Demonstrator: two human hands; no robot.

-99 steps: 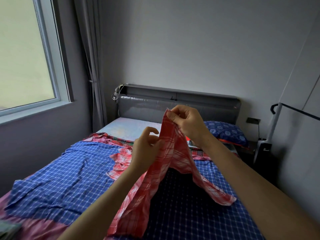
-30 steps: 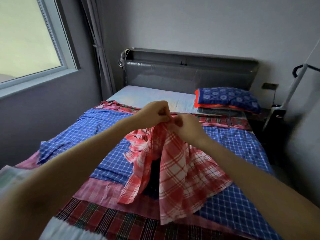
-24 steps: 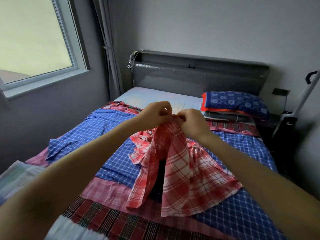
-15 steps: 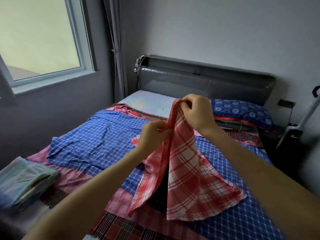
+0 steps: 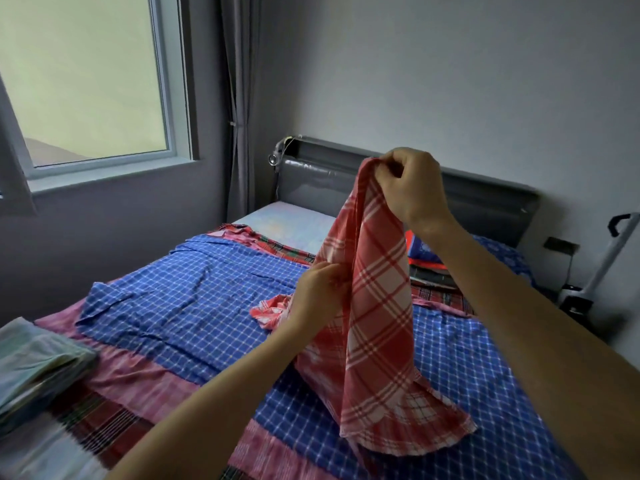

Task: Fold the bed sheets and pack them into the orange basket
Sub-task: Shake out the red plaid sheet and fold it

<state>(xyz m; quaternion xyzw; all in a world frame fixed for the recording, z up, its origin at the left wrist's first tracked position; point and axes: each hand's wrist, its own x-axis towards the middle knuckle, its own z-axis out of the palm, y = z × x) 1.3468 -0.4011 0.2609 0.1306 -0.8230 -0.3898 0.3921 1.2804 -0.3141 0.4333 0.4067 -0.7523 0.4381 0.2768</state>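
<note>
Bed (image 5: pixel 287 221) (blue checked sheet (image 5: pixel 180 299)) beside window (image 5: pixel 86 74)

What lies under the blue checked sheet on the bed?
A pink sheet shows from beneath the blue checked sheet along its near edge, with a dark tartan sheet under that. How far they run beneath is covered.
</note>
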